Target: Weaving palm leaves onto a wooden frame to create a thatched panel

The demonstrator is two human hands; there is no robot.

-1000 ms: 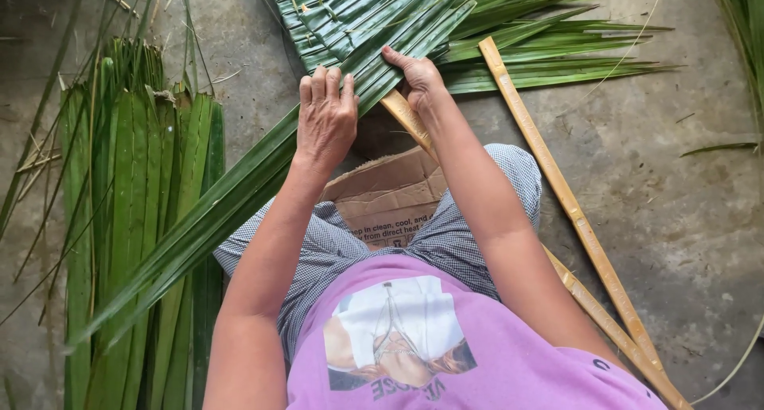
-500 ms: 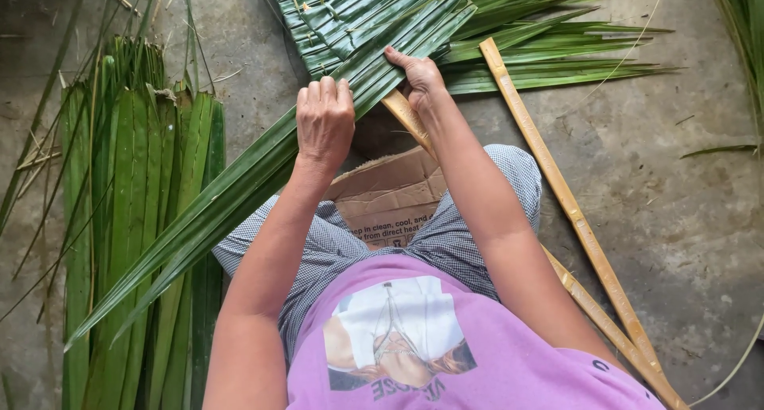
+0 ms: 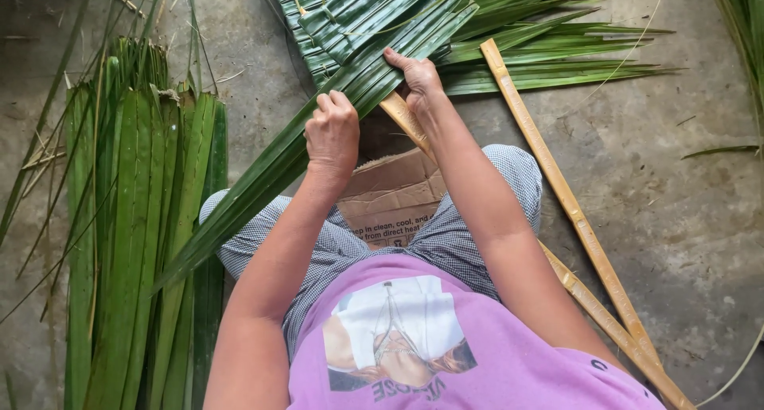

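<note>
A long green palm leaf strip [image 3: 263, 179] runs from the lower left up into a woven mat of green palm leaves [image 3: 358, 16] at the top of the view. My left hand [image 3: 333, 131] is closed around this strip close to the mat's edge. My right hand [image 3: 415, 74] presses down on the mat's edge where the strip enters it, fingers gripping the leaves. Below the right hand a pale wooden slat [image 3: 406, 115] passes under the mat.
A pile of loose green palm leaves [image 3: 127, 219] lies on the concrete floor [image 3: 684, 203] at the left. Two long pale slats [image 3: 573, 211] slant across the right. A piece of brown cardboard [image 3: 390, 199] sits between my knees. More leaves fan out top right.
My left hand has closed from flat into a fist on the strip and pulled it up toward the mat; the strip's free end has swung right. My right hand stays in place.
</note>
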